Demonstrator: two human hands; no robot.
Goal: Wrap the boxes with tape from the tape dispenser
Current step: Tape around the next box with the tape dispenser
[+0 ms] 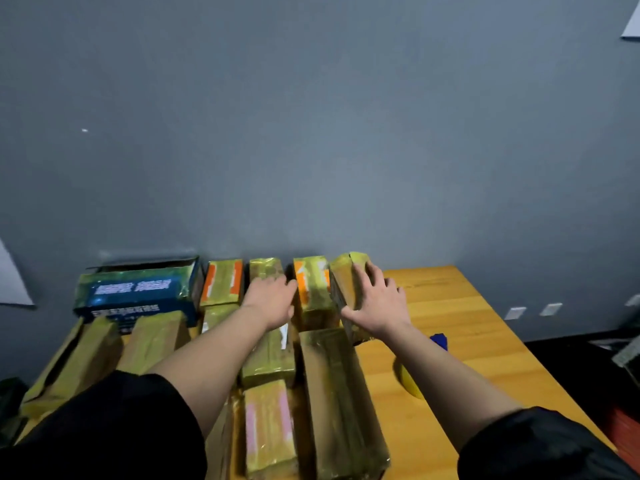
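Your right hand (375,301) lies spread over the tilted tape-wrapped box (348,289) at the right end of the back row, thumb on its near side, probably seating it against its neighbours; your left hand (268,294) rests flat, fingers straight, on the wrapped box (265,268) two places along, likely steadying the row; more wrapped boxes crowd the table (450,323) nearer you; the tape dispenser (414,374), blue and yellow, sits just beneath your right forearm, within easy reach.

grey wall (311,133), wooden table (450,323), dark floor (568,362)
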